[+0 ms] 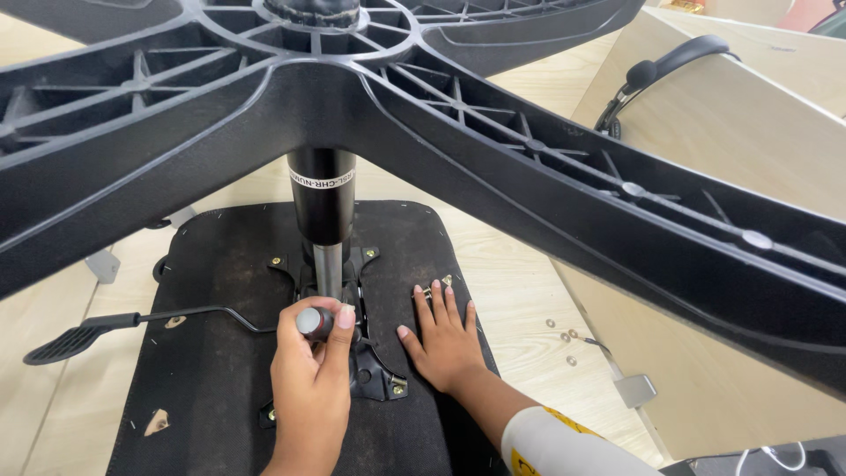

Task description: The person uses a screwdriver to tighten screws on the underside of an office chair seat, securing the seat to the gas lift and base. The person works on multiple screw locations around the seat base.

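Mid-fastening, I reckon: left hand (310, 370) gripped the screwdriver (315, 323) at the frame's lower centre, right hand (443, 339) lay flat on the seat underside (220, 353); next needed steady turning.

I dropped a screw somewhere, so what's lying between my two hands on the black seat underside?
In the head view, the black metal mounting plate with brass-coloured screws lies between the left hand and right hand.

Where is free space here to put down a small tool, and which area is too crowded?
Free: the seat underside left of the gas cylinder, above the lever, and the wooden floor right of the seat. Crowded: the mounting plate between the left hand and right hand.
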